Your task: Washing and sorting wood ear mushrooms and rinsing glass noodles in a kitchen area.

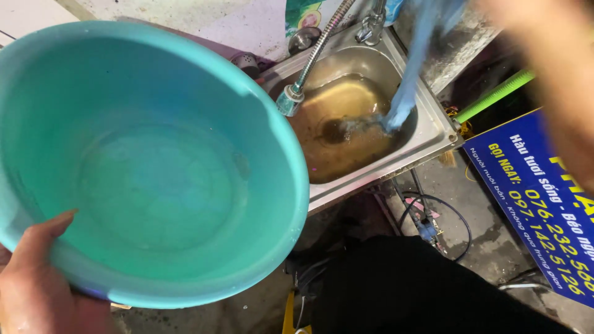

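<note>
1. The left hand [34, 281] gripped the near rim of a large teal basin [148, 161], thumb curled over the edge onto the inner wall and the other fingers hidden beneath; it was closed on the basin, which it held tilted up in front of the camera, left of the sink.
2. The right hand [550, 68] came in blurred at the upper right; it appeared to hold the top of a long blue cloth [411, 74], though the fingers were too smeared to tell how tightly they were shut.
3. The cloth hung down into the steel sink [433, 133], its lower end touching the brownish water [343, 130] pooled in the bowl, beside the drain [334, 130].
4. As a judgement: the basin looked emptied, with only a wet sheen on its bottom and no contents; the cloth seemed mid-rinse, dripping and not yet wrung; the dirty water stood undrained in the sink.
5. A flexible metal hose with a spray head [291, 99] hung over the sink's left edge, and a tap [371, 25] stood at the back rim.
6. The sink sat low, close to a stained concrete floor [489, 241]; a blue sign with yellow and white lettering [538, 210] lay to the right, a green tube [495, 96] above it, and dark cables [445, 216] ran just below the sink; the person's dark trouser leg [408, 284] filled the lower middle.
</note>
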